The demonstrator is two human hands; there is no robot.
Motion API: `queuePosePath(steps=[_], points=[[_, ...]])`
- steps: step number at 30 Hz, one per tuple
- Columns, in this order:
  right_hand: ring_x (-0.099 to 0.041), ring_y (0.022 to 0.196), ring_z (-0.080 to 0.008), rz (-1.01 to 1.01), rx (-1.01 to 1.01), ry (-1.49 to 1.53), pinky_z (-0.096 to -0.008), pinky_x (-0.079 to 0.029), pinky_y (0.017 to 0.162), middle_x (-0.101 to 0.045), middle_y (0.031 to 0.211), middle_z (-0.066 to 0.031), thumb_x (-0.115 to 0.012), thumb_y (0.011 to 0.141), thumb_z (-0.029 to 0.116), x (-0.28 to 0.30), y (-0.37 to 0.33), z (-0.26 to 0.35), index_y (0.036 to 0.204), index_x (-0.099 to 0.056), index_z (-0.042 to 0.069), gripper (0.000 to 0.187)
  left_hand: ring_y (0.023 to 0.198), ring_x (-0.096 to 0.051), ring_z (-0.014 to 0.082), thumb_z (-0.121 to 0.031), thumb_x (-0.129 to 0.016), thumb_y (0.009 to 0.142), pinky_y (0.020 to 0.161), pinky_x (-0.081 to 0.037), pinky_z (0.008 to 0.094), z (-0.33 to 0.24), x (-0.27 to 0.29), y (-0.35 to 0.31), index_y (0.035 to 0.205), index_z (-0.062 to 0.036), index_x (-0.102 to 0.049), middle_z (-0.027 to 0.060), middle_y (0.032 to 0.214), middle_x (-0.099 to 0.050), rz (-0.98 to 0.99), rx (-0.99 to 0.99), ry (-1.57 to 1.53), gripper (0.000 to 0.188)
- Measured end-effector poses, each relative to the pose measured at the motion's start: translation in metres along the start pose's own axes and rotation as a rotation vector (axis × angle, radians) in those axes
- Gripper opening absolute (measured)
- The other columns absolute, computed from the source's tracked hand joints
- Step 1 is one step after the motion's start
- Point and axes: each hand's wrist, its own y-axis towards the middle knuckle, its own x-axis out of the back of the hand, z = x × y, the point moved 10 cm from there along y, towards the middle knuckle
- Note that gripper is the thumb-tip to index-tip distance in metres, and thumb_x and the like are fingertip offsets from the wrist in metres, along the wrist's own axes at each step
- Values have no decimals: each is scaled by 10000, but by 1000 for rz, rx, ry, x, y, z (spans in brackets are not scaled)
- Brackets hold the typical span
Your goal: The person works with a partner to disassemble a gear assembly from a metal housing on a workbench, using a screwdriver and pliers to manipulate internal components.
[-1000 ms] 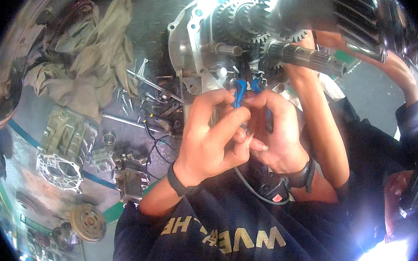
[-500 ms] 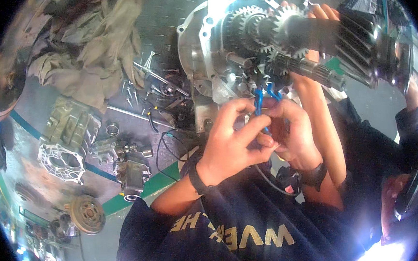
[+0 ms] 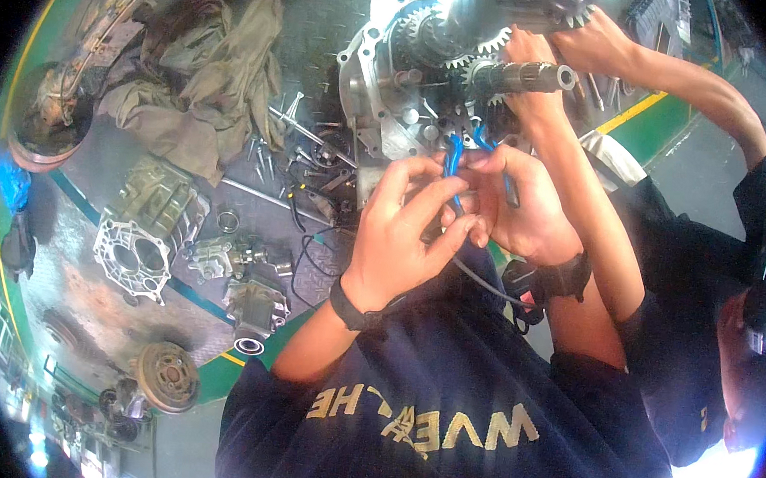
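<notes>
Both my hands are raised in front of the gearbox housing (image 3: 372, 83), fingers closed around blue-handled pliers (image 3: 452, 159). My left hand (image 3: 406, 227) pinches one blue handle between thumb and fingers. The other handle lies in the curled fingers of my right hand (image 3: 527, 209). The tips of the pliers are hard to make out against the dark parts of the housing. Just beyond are meshed gears (image 3: 424, 33) and a splined shaft (image 3: 532, 77). A co-worker's two hands (image 3: 592, 45) hold a blurred gear shaft (image 3: 524, 5) above them.
To the left lie a grey-brown cloth (image 3: 193, 92), bolts (image 3: 262, 159), long rods, an open gearbox case (image 3: 138, 248) and a smaller metal assembly (image 3: 254, 305). A round disc (image 3: 166, 377) lies lower left. The co-worker's arm (image 3: 586, 187) passes close beside my right hand.
The large gear shaft has swung up and left with the co-worker's hands, now further from me. My hands have shifted slightly up and left in the picture, still on the pliers.
</notes>
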Motion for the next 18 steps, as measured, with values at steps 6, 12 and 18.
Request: queuePosePath(steps=[6,12,18], points=[[-759,788,-312,35,-25,87,-368,-627,502,-738,993,-193,-498,975,303,-3,1,-4,1221,-628,-22,428,1031,-683,251,-215,-885,806,836,-582,365,-10,5,0,1166,-50,-760,145,1210,-599,-39,-157,125,416],[-751,747,-327,23,-28,237,-391,-634,529,-732,969,-224,-493,991,313,-5,14,-2,1174,-632,-27,409,1053,-675,330,-257,-852,852,871,-577,411,9,3,10,1199,-74,-728,168,1214,-601,-38,-66,20,412],[-722,687,-324,31,67,298,-380,-613,563,-723,942,-247,-491,999,295,-17,28,-3,1128,-626,-45,389,808,-667,207,-228,-775,925,772,-575,351,16,21,19,1183,-55,-725,142,1208,-588,-99,-60,-50,315]])
